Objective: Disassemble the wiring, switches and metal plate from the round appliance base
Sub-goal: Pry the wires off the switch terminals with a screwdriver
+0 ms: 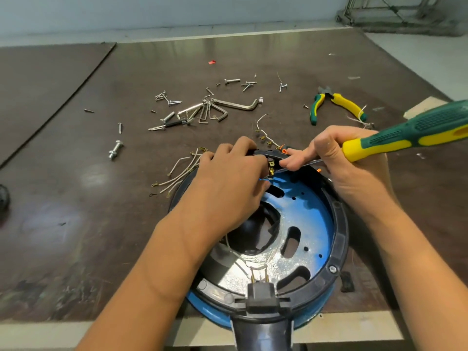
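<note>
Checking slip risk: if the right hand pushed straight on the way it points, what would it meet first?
The right hand points the screwdriver leftward; first comes the switch, its brass terminals at the tip, then probably the left hand gripping it; depth is unclear.

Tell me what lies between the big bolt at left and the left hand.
Loose white wires with metal end terminals lie there, beside the left hand; nearer the big bolt the tabletop is bare. The head view shows it.
</note>
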The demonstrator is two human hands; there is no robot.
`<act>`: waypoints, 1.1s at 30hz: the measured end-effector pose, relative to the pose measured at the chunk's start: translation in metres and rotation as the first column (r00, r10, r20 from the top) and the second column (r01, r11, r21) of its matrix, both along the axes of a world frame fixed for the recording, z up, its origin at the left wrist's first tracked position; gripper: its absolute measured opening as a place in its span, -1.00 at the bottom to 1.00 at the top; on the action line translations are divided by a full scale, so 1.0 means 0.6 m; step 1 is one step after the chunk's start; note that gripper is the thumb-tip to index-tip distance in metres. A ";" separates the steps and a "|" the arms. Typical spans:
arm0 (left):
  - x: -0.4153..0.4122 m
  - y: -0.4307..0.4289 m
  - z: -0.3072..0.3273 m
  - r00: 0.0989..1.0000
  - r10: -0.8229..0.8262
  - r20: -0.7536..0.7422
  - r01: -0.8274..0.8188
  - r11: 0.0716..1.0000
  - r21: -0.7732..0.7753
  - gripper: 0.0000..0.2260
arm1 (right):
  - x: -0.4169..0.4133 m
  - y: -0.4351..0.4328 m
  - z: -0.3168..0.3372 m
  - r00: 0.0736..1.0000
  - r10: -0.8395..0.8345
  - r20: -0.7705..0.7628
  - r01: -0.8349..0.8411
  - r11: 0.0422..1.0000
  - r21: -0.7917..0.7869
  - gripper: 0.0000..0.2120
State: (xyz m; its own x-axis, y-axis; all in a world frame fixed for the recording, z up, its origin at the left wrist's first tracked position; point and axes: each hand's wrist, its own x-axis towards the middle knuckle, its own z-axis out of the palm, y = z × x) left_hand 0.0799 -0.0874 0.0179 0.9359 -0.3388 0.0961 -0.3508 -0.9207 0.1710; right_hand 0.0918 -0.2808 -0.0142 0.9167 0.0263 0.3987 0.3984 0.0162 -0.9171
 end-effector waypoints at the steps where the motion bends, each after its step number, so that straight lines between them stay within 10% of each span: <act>1: -0.003 0.002 0.000 1.000 -0.007 -0.006 0.007 1.000 0.017 -0.82 | -0.002 0.003 -0.001 1.000 -0.001 -0.008 0.002 1.000 0.028 -0.59; 6: -0.024 0.015 0.000 0.997 -0.023 -0.069 0.033 0.988 0.150 -0.72 | -0.011 0.028 -0.005 1.000 0.010 -0.019 -0.008 0.994 0.110 -0.59; 33: -0.021 0.041 -0.004 0.986 -0.147 -0.076 0.123 0.959 -0.255 -0.95 | -0.080 0.019 -0.016 0.992 -0.116 0.045 0.117 0.992 -0.039 -0.66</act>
State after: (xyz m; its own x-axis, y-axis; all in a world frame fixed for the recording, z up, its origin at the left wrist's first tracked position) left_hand 0.0674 -0.0626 0.0156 0.8920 -0.4390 0.1080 -0.4405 -0.7901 0.4262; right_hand 0.0437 -0.2691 -0.0238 0.8966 -0.0624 0.4385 0.4343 -0.0704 -0.8980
